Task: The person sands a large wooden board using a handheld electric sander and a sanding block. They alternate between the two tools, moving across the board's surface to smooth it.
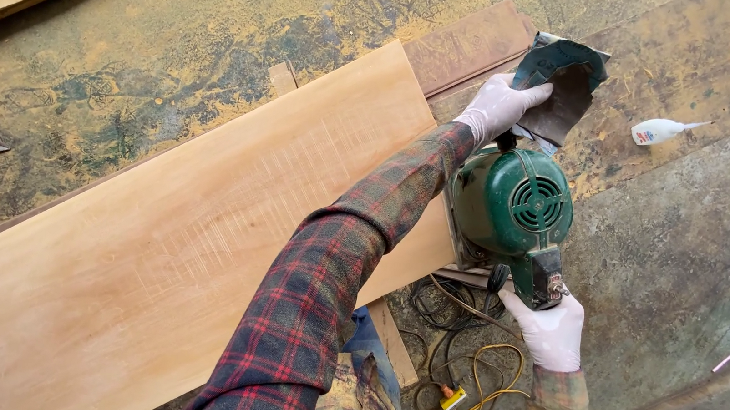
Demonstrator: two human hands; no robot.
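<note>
Left hand, gloved in white, is pinching a dark sheet of sandpaper by its near edge — fingers closed on it, the sheet curling upward and away from the palm, its far end standing free above the work. Holding it at the edge is keeping the abrasive face exposed and just beyond the front of the green electric sander, apparently so the sheet can be lined up with the tool's base. Right hand, also gloved, is wrapping around the sander's rear handle from below, fingers closed near the switch block; this grip is steadying the machine, which is sitting tipped with its vented motor housing facing the camera rather than flat on its pad. Sander is resting at the right edge of the long pale plywood board, which is lying diagonally across the frame on a dusty, yellow-stained floor. A darker brown panel is lying beyond the sandpaper, and a small white glue bottle is lying on it, well apart from both hands. Below the sander a tangle of yellow and black cable is trailing over the floor — slack, clear of the board. Plaid sleeves are covering both forearms.
</note>
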